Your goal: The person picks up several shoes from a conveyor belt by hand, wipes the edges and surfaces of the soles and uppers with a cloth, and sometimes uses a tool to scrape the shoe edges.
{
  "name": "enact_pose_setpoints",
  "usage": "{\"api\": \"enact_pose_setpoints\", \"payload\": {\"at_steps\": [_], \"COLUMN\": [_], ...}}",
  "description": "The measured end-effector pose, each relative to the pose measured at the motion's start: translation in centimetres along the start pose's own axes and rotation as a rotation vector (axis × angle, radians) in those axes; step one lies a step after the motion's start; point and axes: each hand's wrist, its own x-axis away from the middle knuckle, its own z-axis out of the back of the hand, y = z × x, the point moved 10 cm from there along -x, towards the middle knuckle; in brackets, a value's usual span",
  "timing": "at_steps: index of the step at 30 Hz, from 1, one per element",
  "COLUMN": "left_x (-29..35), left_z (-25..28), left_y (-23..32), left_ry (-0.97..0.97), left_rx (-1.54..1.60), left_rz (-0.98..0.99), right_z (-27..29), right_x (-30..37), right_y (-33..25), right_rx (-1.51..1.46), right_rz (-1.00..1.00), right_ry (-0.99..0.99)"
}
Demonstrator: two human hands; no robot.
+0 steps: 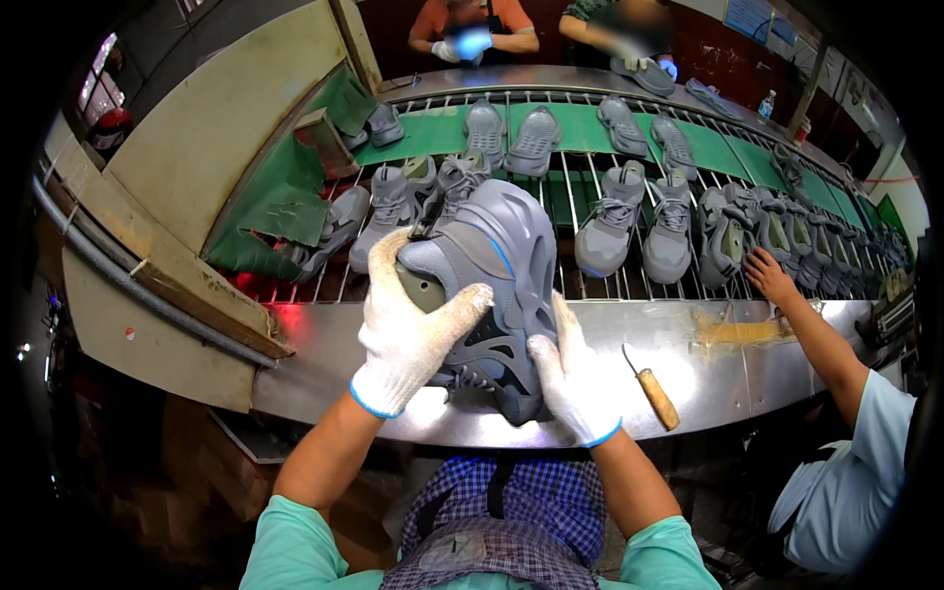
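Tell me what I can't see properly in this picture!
Held grey shoe: head view, far side hidden by the shoe itself.
Shoes at far right: head view, too small and overlapped to count.
Person in orange: head view, face blurred.
Co-worker in pale blue: head view, head cut off by the dark rim.

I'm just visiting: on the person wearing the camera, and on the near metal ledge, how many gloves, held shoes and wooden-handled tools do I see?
White gloves, one on the left hand, one on the right hand: 2
Grey shoe, held in both hands: 1
Wooden-handled tool on the metal ledge: 1
Total: 4
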Motion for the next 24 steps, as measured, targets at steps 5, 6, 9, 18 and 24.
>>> {"api": "enact_pose_setpoints", "payload": {"at_steps": [5,6,9,18,24], "left_x": [0.9,1.2,2.2,7.5,13.6], "left_z": [-1.6,-1.8,-2.8,-5.8,-8.2], "left_y": [3.9,4.6,7.2,13.6,16.5], "left_ry": [-0.055,-0.024,-0.041,-0.224,-0.257], "left_rx": [-0.139,-0.199,-0.238,-0.077,-0.094], "left_rz": [-0.019,-0.161,-0.236,-0.642,-0.913], "right_z": [2.5,3.2,5.2,13.4,17.2], "right_x": [-1.8,-2.3,-3.5,-0.9,5.5], "right_y": [-2.8,-3.2,-4.1,-11.0,-11.1], "right_rx": [0.011,-0.063,-0.045,0.294,0.334], "right_rz": [0.161,0.15,0.224,0.198,-0.06], "right_ry": [0.286,0.309,0.355,0.222,0.077]}}
